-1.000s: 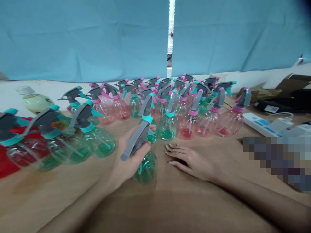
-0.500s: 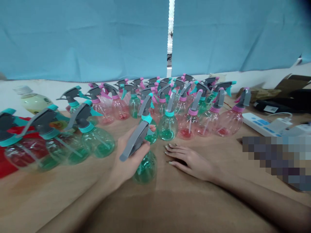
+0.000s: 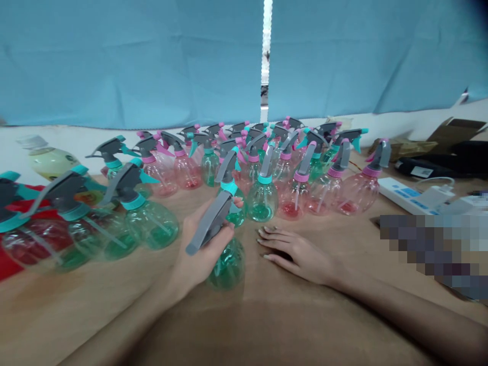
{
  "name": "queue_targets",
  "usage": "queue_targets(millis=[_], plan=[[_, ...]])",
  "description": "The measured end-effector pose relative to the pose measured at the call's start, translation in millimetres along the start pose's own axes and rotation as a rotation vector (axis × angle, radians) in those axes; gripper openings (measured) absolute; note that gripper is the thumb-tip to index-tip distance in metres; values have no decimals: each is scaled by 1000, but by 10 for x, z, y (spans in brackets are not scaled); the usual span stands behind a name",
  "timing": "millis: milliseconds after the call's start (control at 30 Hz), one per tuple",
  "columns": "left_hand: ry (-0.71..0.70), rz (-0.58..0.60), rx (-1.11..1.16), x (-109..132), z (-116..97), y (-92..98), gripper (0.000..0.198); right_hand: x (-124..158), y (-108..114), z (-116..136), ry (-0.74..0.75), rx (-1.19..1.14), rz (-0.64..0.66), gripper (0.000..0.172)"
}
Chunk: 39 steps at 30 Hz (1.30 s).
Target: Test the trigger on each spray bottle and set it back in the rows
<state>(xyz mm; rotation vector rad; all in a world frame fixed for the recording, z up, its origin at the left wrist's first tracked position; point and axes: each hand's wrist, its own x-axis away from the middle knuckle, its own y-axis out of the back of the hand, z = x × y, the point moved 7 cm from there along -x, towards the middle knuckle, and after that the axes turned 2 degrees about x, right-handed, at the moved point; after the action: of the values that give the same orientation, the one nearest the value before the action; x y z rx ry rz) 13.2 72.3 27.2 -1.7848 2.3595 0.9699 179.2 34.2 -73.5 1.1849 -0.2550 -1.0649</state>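
My left hand (image 3: 204, 244) is wrapped round the neck of a green spray bottle (image 3: 227, 269) with a grey trigger head and teal parts, its long grey lever pointing toward me. On the wooden table (image 3: 244, 325), my right hand (image 3: 295, 249) lies palm down with fingers spread, holding nothing. Just behind the held bottle is another teal-collared bottle (image 3: 237, 216), partly hidden by my fingers. A green bottle (image 3: 262, 201) and a pink bottle (image 3: 293, 201) stand beyond my right hand. Left of my left hand is a green bottle (image 3: 153, 226) with a teal collar.
Several pink and green spray bottles (image 3: 188, 170) crowd the back. At the left are more bottles, a red item (image 3: 9, 262) and a pale-yellow bottle (image 3: 51, 160). A white power strip (image 3: 404, 195) and a cardboard box (image 3: 453, 133) are at the right.
The whole view has shifted very slightly. Both hands keep the same pose, my left hand still round the bottle and my right hand still flat.
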Motion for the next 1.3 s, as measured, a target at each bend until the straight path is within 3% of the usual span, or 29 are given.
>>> queue_targets(millis=[567,1033,1300], plan=[[-13,18,13,18,8,3,34,-3,-8,-12,8,11,11,36],[-26,45,-27,26,-20,1,12,0,-28,-32,-4,32,28,38],[-49,37,-31,13,4,1,17,-4,-27,-24,2,42,36,38]])
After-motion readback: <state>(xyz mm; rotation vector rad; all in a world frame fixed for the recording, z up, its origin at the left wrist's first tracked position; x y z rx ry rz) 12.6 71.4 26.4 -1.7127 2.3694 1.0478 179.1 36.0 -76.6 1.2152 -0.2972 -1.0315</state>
